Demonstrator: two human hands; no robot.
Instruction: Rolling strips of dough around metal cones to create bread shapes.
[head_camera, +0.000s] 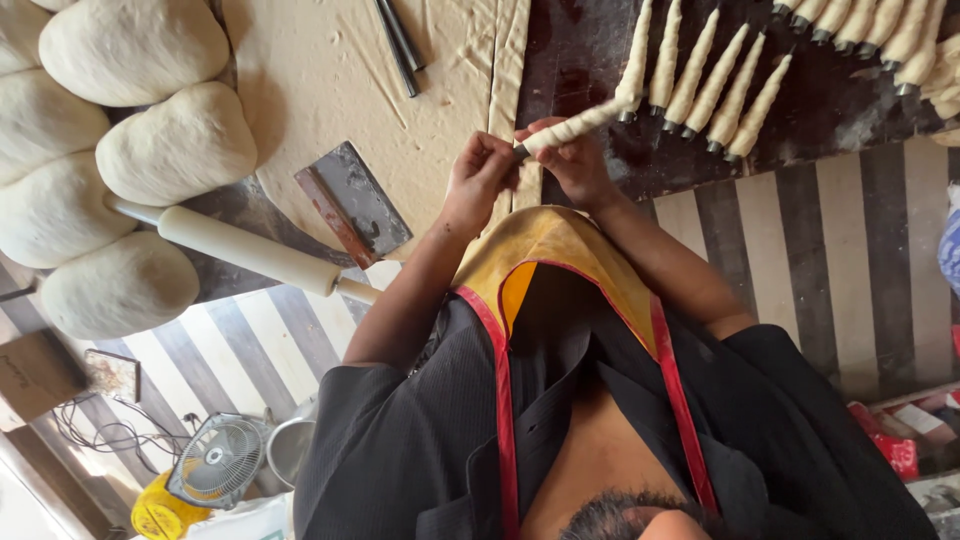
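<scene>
Several pale, rounded dough lumps (175, 140) sit crowded at the far left of the bench (590, 75). Just beside them a white rolling pin (250, 250) lies on a slant, one end touching the lowest lumps. Below it, off the bench edge, a small fan (215, 460) stands on the striped floor (840, 260).

Next comes a flat metal scraper (352, 200) with a reddish edge, lying on a thin rolled-out dough sheet (330, 70). Two dark sticks (400, 45) rest on the sheet further back. The sheet's right side is cut into a long dough strip (508, 60) that runs towards the person.

The left hand (480, 175) has its fingers bunched together, pinching at the narrow dark tip of a dough-wrapped cone (575, 127). The right hand (575, 165) is curled around the same cone from below, thumb over it. So the cone is held in the air between both hands, above the near edge of the bench, tilted with its wide end up and to the right. A yellow apron (545, 240) with red straps hangs below the hands.

Further right, a row of finished wrapped cones (715, 85) lies side by side on the dark bench top, narrow ends nearest the person.
</scene>
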